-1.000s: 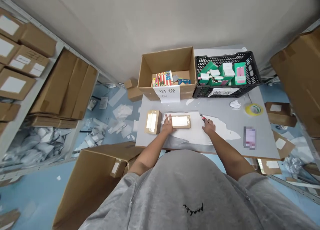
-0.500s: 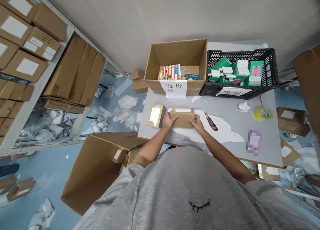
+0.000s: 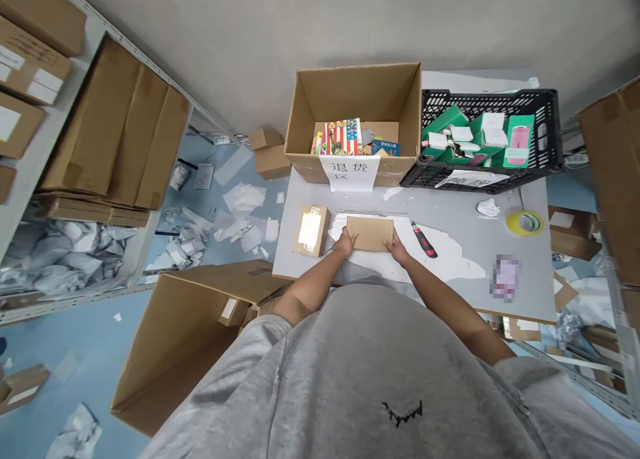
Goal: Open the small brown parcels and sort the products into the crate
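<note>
Left hand (image 3: 344, 243) at the near left corner of a plain brown cardboard box (image 3: 370, 233), right hand (image 3: 397, 250) at the near right corner. Fingers (image 3: 349, 236) of the left hand curled tightly over the box edge, fingers (image 3: 391, 244) of the right hand the same, the box held between both hands, with fingertips hard to make out against the cardboard. Box flat on a torn white paper sheet (image 3: 450, 266), underside out of sight, on a pale grey tabletop (image 3: 525, 272).

Just left of the hands, a small brown parcel wrapped in shiny tape (image 3: 311, 230), its label washed out by glare. Just right, a red-and-black utility knife (image 3: 424, 240), blade hard to see. Farther right, a yellow tape roll (image 3: 525, 222), a crumpled white paper scrap (image 3: 488, 208) and a pixelated flat object (image 3: 506, 278), blurred beyond naming.

At the far edge, an open brown cardboard carton (image 3: 360, 92) with a flag-patterned book (image 3: 343, 138) inside, other contents partly hidden, and a white paper sign with Chinese characters (image 3: 349, 172) on its front. Beside it, a black plastic crate (image 3: 547, 126) of green-and-white boxes (image 3: 445, 122), its own paper sign (image 3: 470, 178) cut off by the crate's edge and unreadable
</note>
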{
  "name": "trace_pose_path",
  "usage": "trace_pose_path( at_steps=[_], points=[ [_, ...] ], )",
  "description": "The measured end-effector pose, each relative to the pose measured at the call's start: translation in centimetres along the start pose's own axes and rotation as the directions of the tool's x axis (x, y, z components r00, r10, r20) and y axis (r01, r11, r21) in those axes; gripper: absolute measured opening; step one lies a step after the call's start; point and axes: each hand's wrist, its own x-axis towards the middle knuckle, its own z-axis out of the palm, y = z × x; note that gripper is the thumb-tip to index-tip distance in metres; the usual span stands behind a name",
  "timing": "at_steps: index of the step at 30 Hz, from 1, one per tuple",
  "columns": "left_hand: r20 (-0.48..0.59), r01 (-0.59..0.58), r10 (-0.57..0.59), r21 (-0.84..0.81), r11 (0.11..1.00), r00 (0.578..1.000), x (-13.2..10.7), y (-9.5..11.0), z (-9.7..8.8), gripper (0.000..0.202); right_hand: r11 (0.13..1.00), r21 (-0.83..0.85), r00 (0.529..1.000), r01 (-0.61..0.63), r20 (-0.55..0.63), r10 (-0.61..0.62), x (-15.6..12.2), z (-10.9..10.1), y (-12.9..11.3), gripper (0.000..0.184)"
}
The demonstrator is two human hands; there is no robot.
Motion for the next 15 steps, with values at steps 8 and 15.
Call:
trace_pose_path(
  at_steps=[8,15],
  points=[
    [0.105,-0.212,0.217,-0.059,0.975,0.970,-1.9,-1.6,-2.5,0.109,0.976,0.069,0.951,-0.206,-0.223,0.216,-0.5,0.2,-0.1,0.091],
    [-0.066,-0.112,0.116,0.055,0.992,0.991,-3.1,-0.6,-4.3,0.078,0.997,0.011,0.985,-0.071,-0.158,0.072,-1.4,-1.5,-1.6,0.082]
  ],
)
